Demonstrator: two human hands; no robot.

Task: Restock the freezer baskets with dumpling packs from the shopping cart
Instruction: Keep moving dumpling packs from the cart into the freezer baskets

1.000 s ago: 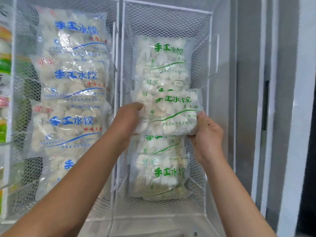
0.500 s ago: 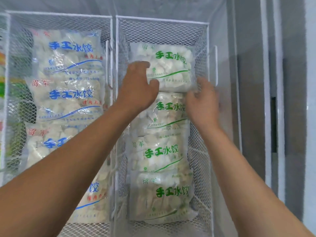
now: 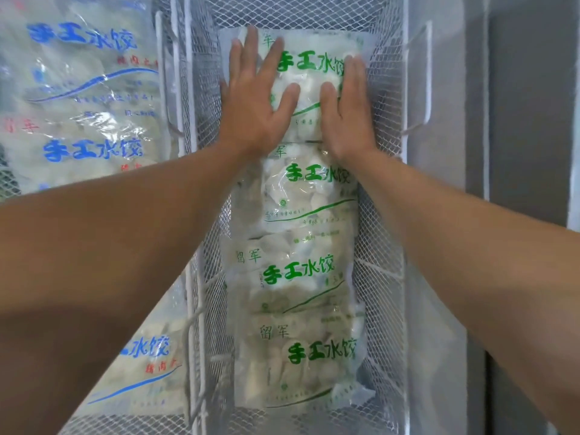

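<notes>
Lying flat at the far end of the right-hand basket (image 3: 389, 171): one green-lettered dumpling pack (image 3: 309, 80), topmost of a row of four.

Axis: its long side runs across the basket, wall to wall; the row itself runs lengthwise toward the person, each nearer pack overlapped at its far edge by the one beyond.

Left hand (image 3: 254, 102): flat on the pack's left half, fingers spread and straight, thumb angled inward. Nothing pinched.

Right hand (image 3: 348, 111): flat on the pack's right edge, fingers together and straight, close to the mesh wall. Nothing pinched.

Relation: the pack sits directly under both palms, straight ahead at full arm reach; neither hand is clearly nearer. Any further settling would be a push down or away, it seems.

Second pack (image 3: 309, 189): just beneath the wrists, touching the first.

Third pack (image 3: 292, 274) and fourth pack (image 3: 307, 356): nearer still, between the forearms.

Left-hand basket (image 3: 175, 89): beside the first, holding blue-lettered packs (image 3: 84, 92), stacked likewise.

Shopping cart: not in view.

Judgement: this pack appears placed; the next must be fetched.
</notes>
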